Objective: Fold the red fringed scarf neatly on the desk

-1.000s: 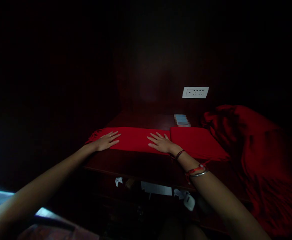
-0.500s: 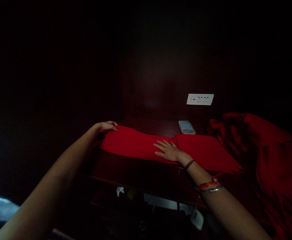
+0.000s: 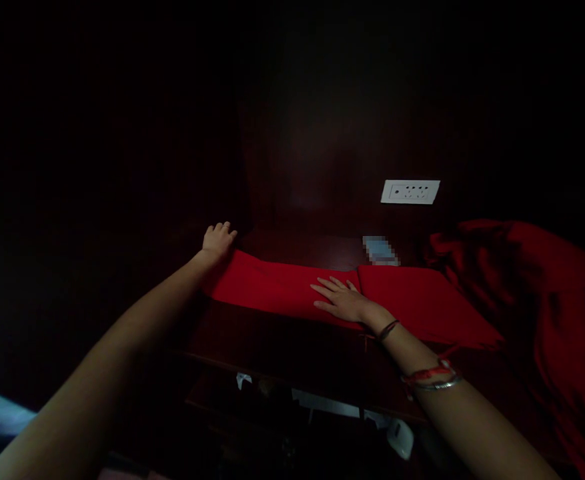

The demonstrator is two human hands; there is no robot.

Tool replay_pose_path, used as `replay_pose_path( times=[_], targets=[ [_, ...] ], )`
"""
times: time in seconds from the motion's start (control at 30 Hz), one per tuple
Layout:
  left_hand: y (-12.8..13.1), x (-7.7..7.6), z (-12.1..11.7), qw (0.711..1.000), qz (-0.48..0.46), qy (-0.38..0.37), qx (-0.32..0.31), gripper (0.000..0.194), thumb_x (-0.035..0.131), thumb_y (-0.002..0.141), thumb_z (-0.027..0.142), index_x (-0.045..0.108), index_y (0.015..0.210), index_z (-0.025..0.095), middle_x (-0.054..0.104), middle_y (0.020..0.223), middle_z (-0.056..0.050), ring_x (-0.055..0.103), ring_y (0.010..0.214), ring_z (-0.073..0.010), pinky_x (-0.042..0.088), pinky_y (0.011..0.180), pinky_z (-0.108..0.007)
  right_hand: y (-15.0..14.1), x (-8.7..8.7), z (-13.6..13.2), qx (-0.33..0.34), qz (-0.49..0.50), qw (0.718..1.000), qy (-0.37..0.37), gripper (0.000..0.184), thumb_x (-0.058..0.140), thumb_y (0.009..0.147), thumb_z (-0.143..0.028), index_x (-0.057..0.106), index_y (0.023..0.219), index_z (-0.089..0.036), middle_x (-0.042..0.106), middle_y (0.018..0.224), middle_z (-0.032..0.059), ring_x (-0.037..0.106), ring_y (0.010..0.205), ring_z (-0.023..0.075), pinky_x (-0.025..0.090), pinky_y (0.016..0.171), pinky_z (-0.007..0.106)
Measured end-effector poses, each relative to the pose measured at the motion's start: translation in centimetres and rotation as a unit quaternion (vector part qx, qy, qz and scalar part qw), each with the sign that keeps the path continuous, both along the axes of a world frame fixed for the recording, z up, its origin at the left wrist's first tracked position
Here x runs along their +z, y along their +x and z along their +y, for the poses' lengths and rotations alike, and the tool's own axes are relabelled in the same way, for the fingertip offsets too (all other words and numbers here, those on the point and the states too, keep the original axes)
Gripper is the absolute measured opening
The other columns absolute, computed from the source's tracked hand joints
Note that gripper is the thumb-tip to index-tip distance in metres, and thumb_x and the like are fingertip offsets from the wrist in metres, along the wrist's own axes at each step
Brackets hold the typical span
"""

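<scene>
A red scarf [image 3: 272, 283] lies as a flat band along the dark shelf, with a thicker folded part [image 3: 412, 297] at its right and loose threads along the near edge. My right hand [image 3: 342, 300] rests palm down on the band just left of that fold, fingers spread. At the far left end, my left hand [image 3: 219, 240] is at the scarf's upper corner, back of the hand up and fingers slightly apart. Its fingertips and the scarf's left end are partly hidden by the hand and forearm.
A blurred phone-like thing [image 3: 381, 251] lies behind the scarf. Above it, a white socket plate [image 3: 411, 192] is on the dark back wall. More crumpled red cloth [image 3: 567, 300] heaps at the right. Below the shelf edge, a white object [image 3: 400, 439] and papers [image 3: 329, 404] show.
My left hand has let go of the scarf's edge and moved up and slightly right, its fingers now stretched forward. My right hand stays flat on the scarf. The view has shifted slightly.
</scene>
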State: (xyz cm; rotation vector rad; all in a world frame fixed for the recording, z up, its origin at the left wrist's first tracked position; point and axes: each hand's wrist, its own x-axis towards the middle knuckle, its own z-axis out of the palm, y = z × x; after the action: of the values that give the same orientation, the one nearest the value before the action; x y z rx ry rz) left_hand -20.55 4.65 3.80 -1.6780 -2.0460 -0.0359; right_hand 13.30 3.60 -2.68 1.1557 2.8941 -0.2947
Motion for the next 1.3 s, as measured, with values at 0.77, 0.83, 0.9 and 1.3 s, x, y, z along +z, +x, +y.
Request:
replay_pose_path(
  times=[0.77,0.83,0.9,1.3],
  targets=[
    [7.2,-7.6,-4.7,0.958,-0.170,-0.187,-0.136,0.057,0.015,0.078,0.053,0.016,0.128,0.024,0.013,0.134,-0.004,0.010,0.121,-0.0213,0.015,0.094,-0.040,-0.2,0.1,-0.7,-0.024,-0.020,0.999,-0.007,0.064,0.013,0.069,-0.066,0.011,0.126,-0.036,0.006,0.135,-0.0021,0.001,0.121,0.0282,0.001,0.091,0.054],
    [7.1,-7.5,-4.6,0.954,-0.178,-0.202,-0.134,0.057,0.015,0.078,0.052,0.016,0.128,0.023,0.012,0.134,-0.006,0.010,0.121,-0.0217,0.014,0.094,-0.041,-0.4,0.5,-0.9,-0.025,-0.013,1.000,-0.001,0.065,0.012,0.069,-0.066,0.012,0.126,-0.035,0.007,0.135,-0.0019,0.001,0.121,0.0279,0.002,0.091,0.054],
    [8.0,-7.1,-4.3,0.956,-0.182,-0.174,-0.147,0.056,0.014,0.079,0.051,0.019,0.127,0.022,0.009,0.134,-0.006,0.008,0.121,-0.0220,0.014,0.094,-0.041,-0.7,1.0,-1.0,-0.026,0.013,0.999,0.031,0.064,0.011,0.070,-0.065,0.011,0.126,-0.034,0.005,0.135,-0.0025,-0.003,0.121,0.0267,0.000,0.092,0.053],
    [10.1,-8.4,-3.6,0.963,-0.184,-0.167,-0.108,0.057,0.014,0.077,0.055,0.016,0.127,0.028,0.013,0.134,-0.001,0.012,0.120,-0.0223,0.014,0.094,-0.042,-1.3,0.9,-1.7,-0.063,-0.022,0.998,0.005,0.061,0.008,0.073,-0.062,0.009,0.127,-0.034,0.002,0.135,-0.0021,-0.002,0.121,0.0282,0.001,0.092,0.051]
  ],
)
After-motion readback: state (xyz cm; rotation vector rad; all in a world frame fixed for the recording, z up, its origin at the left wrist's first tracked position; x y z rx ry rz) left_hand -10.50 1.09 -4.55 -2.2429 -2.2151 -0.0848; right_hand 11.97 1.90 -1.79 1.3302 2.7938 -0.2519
